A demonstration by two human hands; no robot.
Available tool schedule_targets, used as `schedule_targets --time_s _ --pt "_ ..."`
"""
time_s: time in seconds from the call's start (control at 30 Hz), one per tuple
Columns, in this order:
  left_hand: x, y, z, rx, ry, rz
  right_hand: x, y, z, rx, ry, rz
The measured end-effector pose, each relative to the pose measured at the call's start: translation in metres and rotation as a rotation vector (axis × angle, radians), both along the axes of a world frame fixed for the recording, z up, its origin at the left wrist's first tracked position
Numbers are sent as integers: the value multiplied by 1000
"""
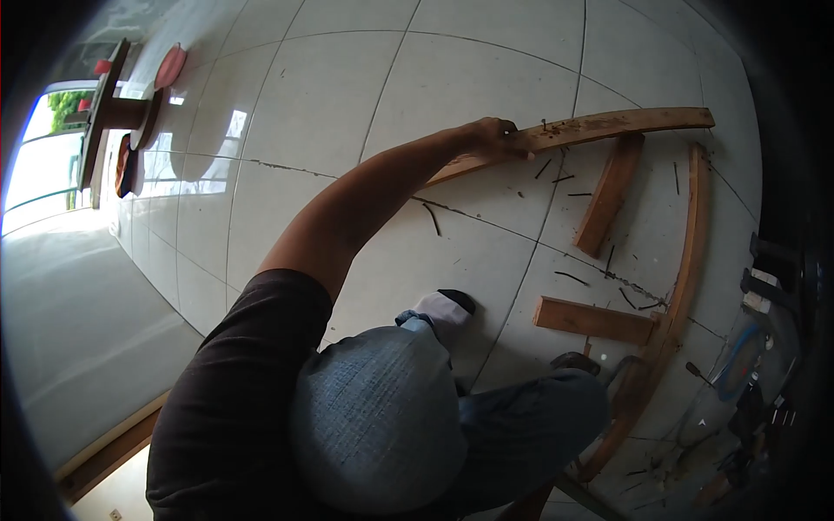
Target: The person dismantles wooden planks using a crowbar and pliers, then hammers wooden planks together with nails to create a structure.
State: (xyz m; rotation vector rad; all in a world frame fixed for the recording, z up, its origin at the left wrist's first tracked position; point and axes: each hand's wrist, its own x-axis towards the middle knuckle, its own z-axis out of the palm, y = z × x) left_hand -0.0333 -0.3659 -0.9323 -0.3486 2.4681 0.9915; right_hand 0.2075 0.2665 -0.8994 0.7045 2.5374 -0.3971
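While left hand [497,137] grips plank [625,123], nails [563,179] scattered

Item: wooden plank [625,123], a long, narrow, brown board with a rough, weathered face. It is lying flat on the floor, stretching from the centre of the frame to the upper right, with its far end stopping short of the right edge. Dark bent nails [547,128] are sticking up from its top face just right of the grip. The left hand [495,137] is clasping it from above, and the forearm is covering its nearer stretch.
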Motion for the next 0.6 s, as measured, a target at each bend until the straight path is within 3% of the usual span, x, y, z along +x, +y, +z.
schedule_targets --time_s 0.13,0.33,0.6 --pt "-3 8 -18 0 96 51 3 3 -11 -5 -4 -5" --pt "-5 13 38 85 74 156 7 11 -28 -20 9 -10" --pt "-46 7 71 131 324 415 5 23 -49 -46 28 -5"
